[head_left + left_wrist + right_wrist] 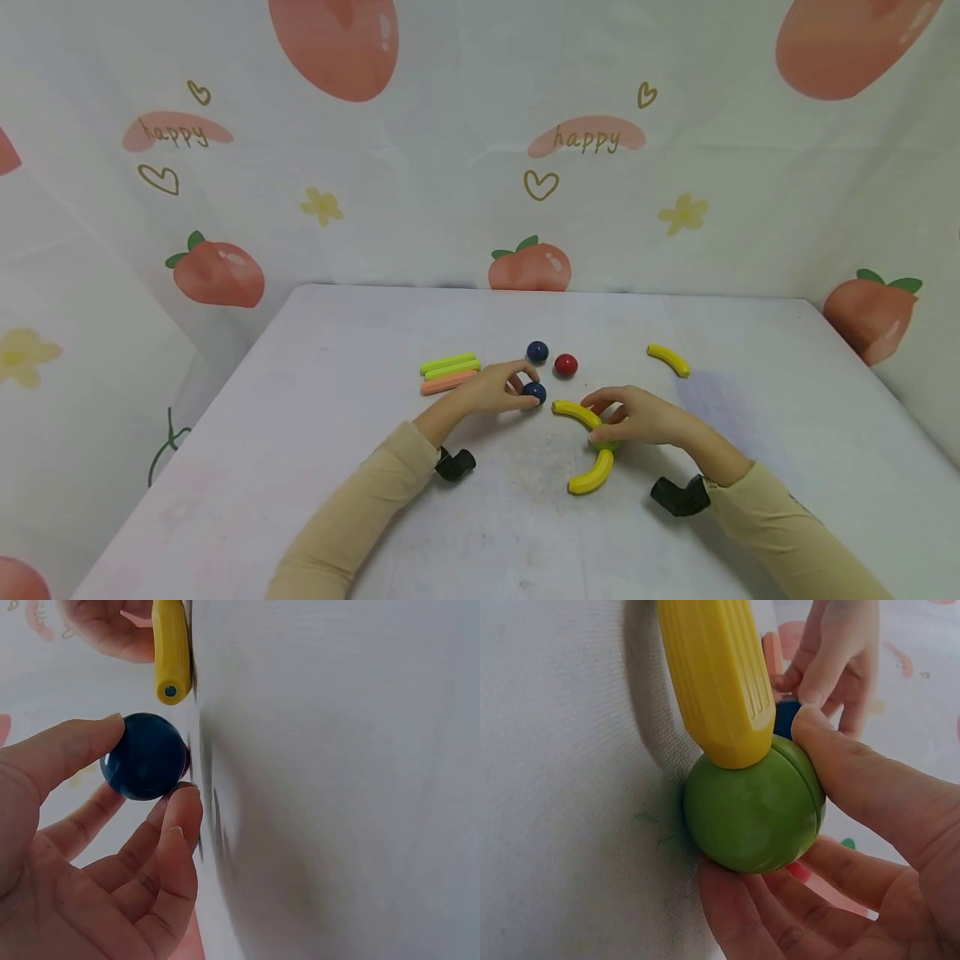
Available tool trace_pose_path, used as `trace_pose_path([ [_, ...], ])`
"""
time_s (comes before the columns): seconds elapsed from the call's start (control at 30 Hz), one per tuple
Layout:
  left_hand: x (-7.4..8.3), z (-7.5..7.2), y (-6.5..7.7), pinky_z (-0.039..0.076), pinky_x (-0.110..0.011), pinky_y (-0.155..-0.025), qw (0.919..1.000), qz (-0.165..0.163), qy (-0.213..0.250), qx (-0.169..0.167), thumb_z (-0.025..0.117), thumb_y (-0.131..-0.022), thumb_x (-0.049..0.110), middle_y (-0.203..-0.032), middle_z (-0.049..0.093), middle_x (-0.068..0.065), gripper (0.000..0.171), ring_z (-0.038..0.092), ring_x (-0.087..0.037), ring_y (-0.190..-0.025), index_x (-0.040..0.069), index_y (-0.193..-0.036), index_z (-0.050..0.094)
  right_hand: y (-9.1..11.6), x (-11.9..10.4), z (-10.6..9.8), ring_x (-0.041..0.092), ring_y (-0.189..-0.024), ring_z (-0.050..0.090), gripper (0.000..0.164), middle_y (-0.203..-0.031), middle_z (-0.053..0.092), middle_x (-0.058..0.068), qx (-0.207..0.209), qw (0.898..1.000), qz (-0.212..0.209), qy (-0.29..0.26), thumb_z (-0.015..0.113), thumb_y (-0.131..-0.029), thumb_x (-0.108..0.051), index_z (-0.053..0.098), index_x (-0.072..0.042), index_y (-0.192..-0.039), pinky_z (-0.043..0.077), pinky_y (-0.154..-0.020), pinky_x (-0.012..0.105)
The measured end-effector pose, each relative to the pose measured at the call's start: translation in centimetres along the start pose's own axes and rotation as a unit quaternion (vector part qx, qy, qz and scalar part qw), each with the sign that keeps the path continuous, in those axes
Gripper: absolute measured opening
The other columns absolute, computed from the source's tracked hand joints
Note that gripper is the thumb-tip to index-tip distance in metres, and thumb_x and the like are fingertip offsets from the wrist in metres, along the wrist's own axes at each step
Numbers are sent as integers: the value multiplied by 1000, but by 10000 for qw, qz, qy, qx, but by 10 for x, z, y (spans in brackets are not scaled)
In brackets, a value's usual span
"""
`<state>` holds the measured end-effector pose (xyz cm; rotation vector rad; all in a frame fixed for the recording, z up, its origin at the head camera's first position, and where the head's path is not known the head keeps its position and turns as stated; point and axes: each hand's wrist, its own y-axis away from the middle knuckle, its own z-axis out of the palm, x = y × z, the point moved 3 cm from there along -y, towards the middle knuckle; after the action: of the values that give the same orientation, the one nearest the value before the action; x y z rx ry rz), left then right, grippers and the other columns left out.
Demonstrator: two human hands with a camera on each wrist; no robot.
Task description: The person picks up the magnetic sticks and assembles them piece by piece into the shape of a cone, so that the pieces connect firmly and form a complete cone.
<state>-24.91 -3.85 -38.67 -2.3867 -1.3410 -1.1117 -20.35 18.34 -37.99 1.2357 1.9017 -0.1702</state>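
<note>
Between thumb and fingers, my left hand (501,387) pinches a dark blue ball (145,757), close to the table. My right hand (643,417) holds a green ball (750,814) against the table, thumb on one side and fingers on the other. Two curved yellow rods (591,473) meet the green ball, one pointing toward the front and the other toward the back left. The free end of a yellow rod (172,656) in the left wrist view has a small blue-green dot. In the head view, that end lies just right of the blue ball, apart from it.
A second dark blue ball (537,352) and a red ball (566,365) lie behind my hands. Left of them are two yellow-green sticks (447,363) and an orange stick (442,384). Another curved yellow rod (668,360) rests at the back right of the white table (300,400).
</note>
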Motion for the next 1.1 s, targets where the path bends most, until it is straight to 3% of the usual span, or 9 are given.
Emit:
trace_pose_path([
  [0.37,-1,8,9,44,-22,-66,9995,-203,152,-183,65,-86,34,-93,60,-3,30,54,-15,-83,21,-112,57,-1,0,0,25,-97,62,53,-114,60,15,-19,10000,21,10,71,-81,-29,54,-4,-125,53,-84,40],
  [1.1,8,13,5,42,-21,-61,9990,-309,75,-316,64,-87,35,-88,59,-3,31,51,-14,-74,19,-112,57,-2,1,0,28,-100,62,53,-116,59,16,-59,10000,25,-4,71,-82,-30,54,-4,-125,53,-84,41],
])
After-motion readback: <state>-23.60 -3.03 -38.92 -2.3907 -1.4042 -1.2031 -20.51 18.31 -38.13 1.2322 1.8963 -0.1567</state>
